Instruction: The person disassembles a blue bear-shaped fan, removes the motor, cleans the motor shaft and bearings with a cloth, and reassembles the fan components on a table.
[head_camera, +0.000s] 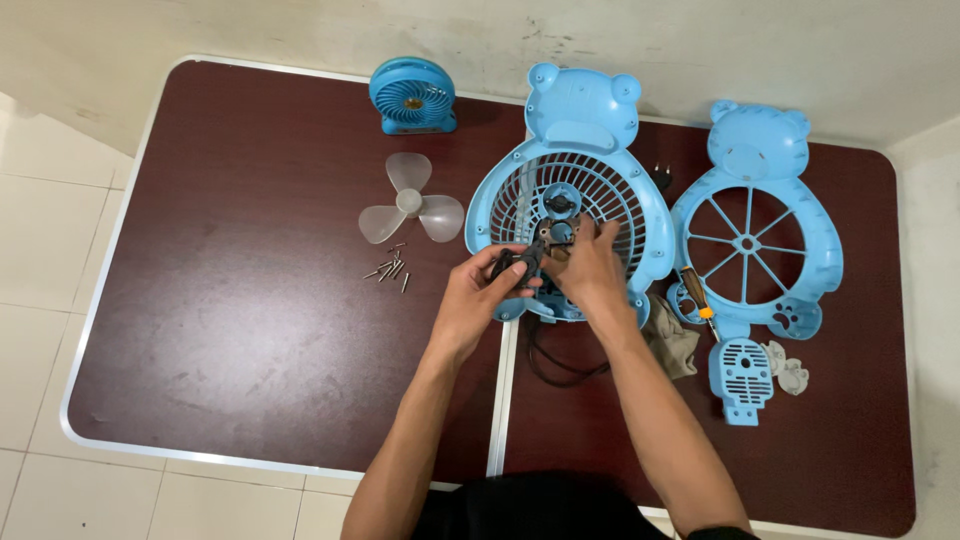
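We see the left hand (478, 295) closed around a small dark motor part (522, 264), and the right hand (590, 270) pinching the same part from the other side, both over the lower half of the blue bear-shaped fan grille (570, 190) lying near the table's (250, 340) far edge, at its middle. Toward the right edge lies a second blue bear-shaped cover (765, 200), with a screwdriver (697, 293) between them. Left of the grille lie a clear fan blade (411, 208) and loose screws (391, 270); a small blue fan (412, 96) stands at the far edge.
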